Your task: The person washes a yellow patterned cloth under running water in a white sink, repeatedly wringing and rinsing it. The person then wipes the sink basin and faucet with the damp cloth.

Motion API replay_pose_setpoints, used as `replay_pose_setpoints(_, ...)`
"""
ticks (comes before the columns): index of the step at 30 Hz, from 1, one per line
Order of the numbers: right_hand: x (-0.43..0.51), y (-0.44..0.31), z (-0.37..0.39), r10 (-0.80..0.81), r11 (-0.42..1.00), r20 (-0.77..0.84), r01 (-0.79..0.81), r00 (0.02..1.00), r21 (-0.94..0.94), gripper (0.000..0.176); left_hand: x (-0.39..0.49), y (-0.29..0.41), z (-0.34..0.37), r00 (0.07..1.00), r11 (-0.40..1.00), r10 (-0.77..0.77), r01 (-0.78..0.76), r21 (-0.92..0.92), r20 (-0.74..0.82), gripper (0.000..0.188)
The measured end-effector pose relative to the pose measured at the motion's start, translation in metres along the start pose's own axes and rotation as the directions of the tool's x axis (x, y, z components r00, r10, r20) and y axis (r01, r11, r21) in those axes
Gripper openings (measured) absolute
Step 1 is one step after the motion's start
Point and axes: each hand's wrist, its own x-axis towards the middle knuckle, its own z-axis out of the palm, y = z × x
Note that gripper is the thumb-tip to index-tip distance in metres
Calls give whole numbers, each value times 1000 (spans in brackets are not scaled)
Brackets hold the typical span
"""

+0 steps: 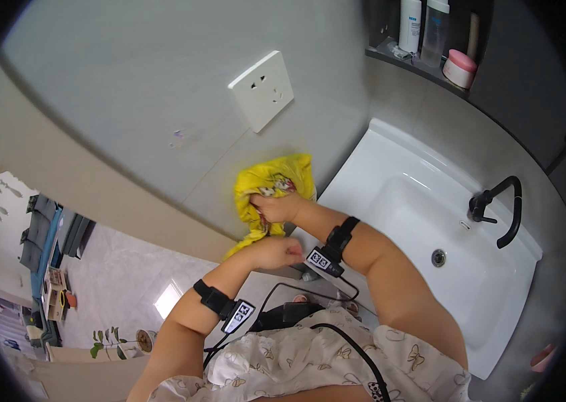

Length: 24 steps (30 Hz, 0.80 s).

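Note:
A bright yellow cloth (pixel 295 168) with printed figures is bunched up against the grey wall, below the socket plate and beside the sink. My right hand (pixel 279 207) grips it, with the fingers sunk into its folds. Lower down, my left hand (pixel 280 253) is held with bent fingers close to the cloth's trailing lower end, which passes behind the wrist. Whether that hand has hold of anything is hidden from this angle.
A white wall socket (pixel 263 90) sits above the cloth. On the right is a white washbasin (pixel 388 211) with a black faucet (pixel 511 211). An open shelf (pixel 413 65) holds bottles and a pink-lidded jar (pixel 460 68). Cables run from bands on both forearms. A wall edge (pixel 127 201) borders a tiled room at left.

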Motion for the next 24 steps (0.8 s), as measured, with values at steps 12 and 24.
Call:
replay_pose_setpoints(12,9,104,-52,389,892,-831,64,398,448,41,-5,-12,4,995,990,-24,10,-141,-92,20)
replay_pose_setpoints(24,108,95,-192,-118,972,-872,235,474,-4,33,15,-8,-3,995,972,-95,89,-219,-16,24)
